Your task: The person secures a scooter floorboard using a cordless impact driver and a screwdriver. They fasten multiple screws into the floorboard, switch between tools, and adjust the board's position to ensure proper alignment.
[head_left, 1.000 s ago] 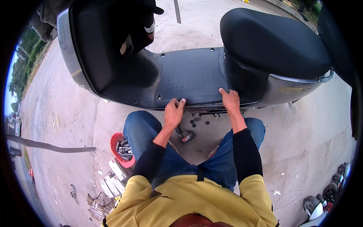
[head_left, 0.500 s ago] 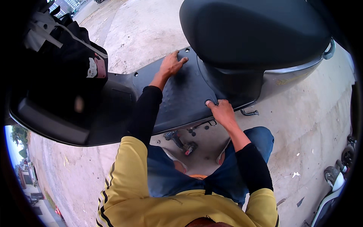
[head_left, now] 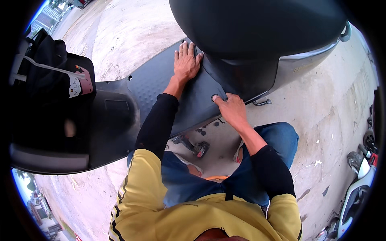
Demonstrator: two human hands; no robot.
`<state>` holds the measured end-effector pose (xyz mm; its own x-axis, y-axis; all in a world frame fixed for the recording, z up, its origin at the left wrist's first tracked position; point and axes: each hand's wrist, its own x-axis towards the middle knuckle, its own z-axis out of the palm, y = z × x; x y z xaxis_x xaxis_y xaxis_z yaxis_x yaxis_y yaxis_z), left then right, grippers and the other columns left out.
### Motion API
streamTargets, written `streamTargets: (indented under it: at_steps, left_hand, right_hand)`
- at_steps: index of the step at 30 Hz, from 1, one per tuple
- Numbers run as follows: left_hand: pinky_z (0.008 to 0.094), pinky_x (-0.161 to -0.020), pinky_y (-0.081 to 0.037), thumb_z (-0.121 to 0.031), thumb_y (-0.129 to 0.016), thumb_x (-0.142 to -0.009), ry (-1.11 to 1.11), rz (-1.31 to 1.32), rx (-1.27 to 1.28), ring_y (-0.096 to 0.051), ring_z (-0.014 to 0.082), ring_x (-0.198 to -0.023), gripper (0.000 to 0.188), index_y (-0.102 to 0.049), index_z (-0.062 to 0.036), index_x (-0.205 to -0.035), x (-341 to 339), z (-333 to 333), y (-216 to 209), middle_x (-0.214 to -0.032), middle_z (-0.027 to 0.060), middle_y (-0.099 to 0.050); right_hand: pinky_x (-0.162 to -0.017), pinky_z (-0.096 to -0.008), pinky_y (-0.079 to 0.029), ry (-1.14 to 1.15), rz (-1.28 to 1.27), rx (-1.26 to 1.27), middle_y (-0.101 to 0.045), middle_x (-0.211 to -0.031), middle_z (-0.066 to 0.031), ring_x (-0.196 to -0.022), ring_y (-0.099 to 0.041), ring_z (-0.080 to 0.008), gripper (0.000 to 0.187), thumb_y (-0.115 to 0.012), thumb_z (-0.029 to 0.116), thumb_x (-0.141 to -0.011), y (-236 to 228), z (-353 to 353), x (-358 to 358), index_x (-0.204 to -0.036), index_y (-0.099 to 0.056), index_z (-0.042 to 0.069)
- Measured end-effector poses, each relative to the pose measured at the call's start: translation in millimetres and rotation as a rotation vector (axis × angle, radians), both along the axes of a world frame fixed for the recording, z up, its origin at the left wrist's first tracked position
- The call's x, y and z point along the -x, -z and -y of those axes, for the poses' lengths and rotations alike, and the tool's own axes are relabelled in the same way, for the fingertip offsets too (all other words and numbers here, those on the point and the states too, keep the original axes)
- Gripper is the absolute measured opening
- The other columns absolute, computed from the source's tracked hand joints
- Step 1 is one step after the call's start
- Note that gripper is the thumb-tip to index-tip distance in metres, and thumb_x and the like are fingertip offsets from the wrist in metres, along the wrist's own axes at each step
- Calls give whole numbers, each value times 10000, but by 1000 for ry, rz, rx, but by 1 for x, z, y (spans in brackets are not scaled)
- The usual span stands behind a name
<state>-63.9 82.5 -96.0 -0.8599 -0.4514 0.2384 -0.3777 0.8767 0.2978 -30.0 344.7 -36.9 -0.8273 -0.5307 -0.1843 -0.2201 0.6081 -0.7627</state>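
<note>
The black floorboard panel (head_left: 155,78) of a scooter spans the view between the front section and the seat (head_left: 257,28). My left hand (head_left: 186,66) lies flat on the panel's far part beside the seat base, fingers stretched toward the far edge. On the near side, my right hand (head_left: 231,107) grips the panel's edge, its thumb at a round hole (head_left: 214,97) and its fingers partly hidden. Another hole (head_left: 129,78) shows at the panel's far left corner.
A cordless power tool (head_left: 192,145) lies on the concrete between my feet, with small dark round parts near it. A black bag (head_left: 52,60) hangs at the scooter's front. A white scooter (head_left: 358,188) stands at the far right.
My left hand has flattened onto the panel near its far edge. My right hand stays at the near hole. The view has shifted, so the scooter's front sits lower and further left.
</note>
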Motion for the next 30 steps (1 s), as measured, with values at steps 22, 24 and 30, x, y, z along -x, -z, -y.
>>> streamTargets:
  at_steps: [22, 24, 30]
  left_hand:
    - [500, -1294, -194, -427, -590, -1019, 267, -14, -241, -253, 380, -1582, 769, -333, -6, -1610, -66, -13, -19, -1698, 197, -300]
    - [503, -1290, -212, -483, -647, -967, 312, 17, -371, -258, 391, -1579, 869, -323, 0, -1612, -98, -43, -46, -1691, 215, -303]
    - [554, -1253, -281, -432, -835, -783, 371, 238, 65, -297, 464, -1549, 1077, -312, 56, -1588, -153, -114, -69, -1655, 317, -299]
  right_hand:
    - [-878, -501, -575, 103, 44, -77, -742, -936, -282, -957, -724, -453, 523, -651, 482, -931, -16, 2, -14, -959, -740, -32]
    - [-872, -497, -577, 107, 64, -31, -744, -908, -272, -938, -727, -454, 510, -660, 471, -930, -14, -1, -11, -955, -741, -32]
    - [-738, -484, -619, 109, -34, 39, -742, -786, -236, -763, -752, -414, 392, -677, 388, -918, -20, 8, -16, -871, -751, 6]
